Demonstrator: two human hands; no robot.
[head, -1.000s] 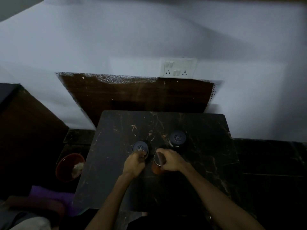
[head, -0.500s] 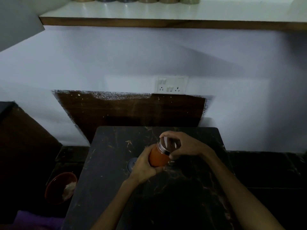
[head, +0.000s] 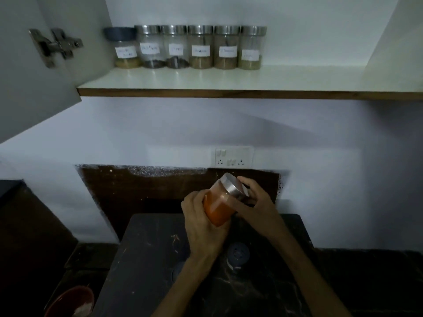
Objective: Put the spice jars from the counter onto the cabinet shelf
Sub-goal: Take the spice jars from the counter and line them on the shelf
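both hands on one jar. orange spice jar (head: 217, 208) is held in the air above the dark marble counter (head: 146, 266), tilted, steel lid (head: 233, 187) pointing up and to the right. left hand (head: 201, 223) is wrapped round the lower glass body from the left side, fingers closed on it. right hand (head: 254, 202) is cupped round the lid end from the right, fingers (head: 246, 181) curled over the lid rim. jar is clear of the counter, not touching it.

two more jars sit on the counter below the arms: a dark-lidded jar (head: 238, 255) just under the right forearm, seen from the top, and a second dark lid (head: 178, 271) mostly hidden by the left wrist. can't tell their contents.

cabinet shelf (head: 297, 85) is well above the hands. six jars already lined up at its back left, touching side by side: one with a dark grey lid (head: 120, 34) at the far left, then five steel-lidded jars (head: 201, 46). all have white labels, writing too blurred to read. right part of the shelf is bare.

open cabinet door (head: 29, 99) at left with a metal hinge (head: 56, 45). wall socket plate (head: 233, 157) sits between shelf and counter. reddish bowl (head: 71, 300) low on the floor at lower left.
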